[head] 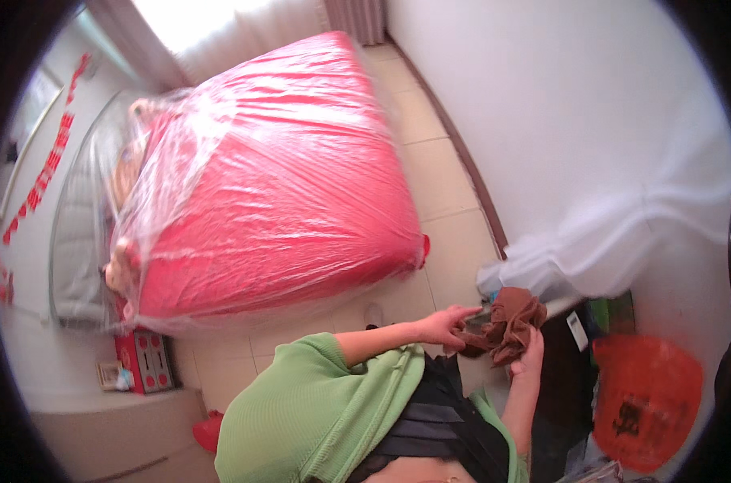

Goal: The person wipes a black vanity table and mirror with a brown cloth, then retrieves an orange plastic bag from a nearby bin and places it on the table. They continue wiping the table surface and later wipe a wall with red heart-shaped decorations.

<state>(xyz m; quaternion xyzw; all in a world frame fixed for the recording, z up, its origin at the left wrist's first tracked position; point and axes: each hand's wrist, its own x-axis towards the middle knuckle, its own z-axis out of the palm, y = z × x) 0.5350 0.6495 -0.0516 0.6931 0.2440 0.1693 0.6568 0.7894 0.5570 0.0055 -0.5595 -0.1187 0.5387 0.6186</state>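
Note:
A crumpled brown cloth [513,317] is held up in front of me, over the near end of a dark cabinet. My left hand [447,329] is at the cloth's left side, its index finger stretched out and the other fingers by a hanging fold. Whether those fingers pinch the fold cannot be made out. My right hand [527,356] grips the cloth from its lower right. Part of the right hand's fingers is hidden behind the fabric.
A bed under a red cover and clear plastic sheet [281,181] stands ahead to the left. White sheeting [583,241] hangs along the right wall. A red plastic bag [646,398] lies on the dark cabinet [559,386]. A red box [148,362] stands at the lower left.

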